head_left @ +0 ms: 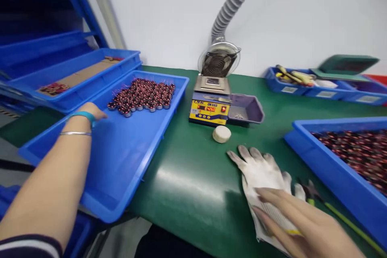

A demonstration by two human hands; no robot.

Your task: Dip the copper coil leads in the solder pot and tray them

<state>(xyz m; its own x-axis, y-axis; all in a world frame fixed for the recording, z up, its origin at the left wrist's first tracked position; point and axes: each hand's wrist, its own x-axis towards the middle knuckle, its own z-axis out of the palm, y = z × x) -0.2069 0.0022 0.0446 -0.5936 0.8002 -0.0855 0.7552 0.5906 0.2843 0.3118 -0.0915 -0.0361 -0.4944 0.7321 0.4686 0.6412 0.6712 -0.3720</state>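
My left hand (91,112), with a teal band and a silver bangle at the wrist, is at the left side of a blue tray (121,149). Its thumb points inward over the tray, while its other fingers are mostly hidden. Many small round parts with dark copper-coloured tops and thin wires (145,94) stand packed at the tray's far end. My right hand (305,221), slightly blurred, hovers over or touches a pair of white work gloves (263,173) with grey fingertips. Its fingers are stretched out and apart, with nothing visible in them.
A yellow soldering pot unit (208,111) stands before a fan with a duct hose (236,2). Nearby are a purple bin (246,107) and a round white block (221,134). At right are green-handled cutters (311,193), a parts tray (335,165) and tool bins (302,86).
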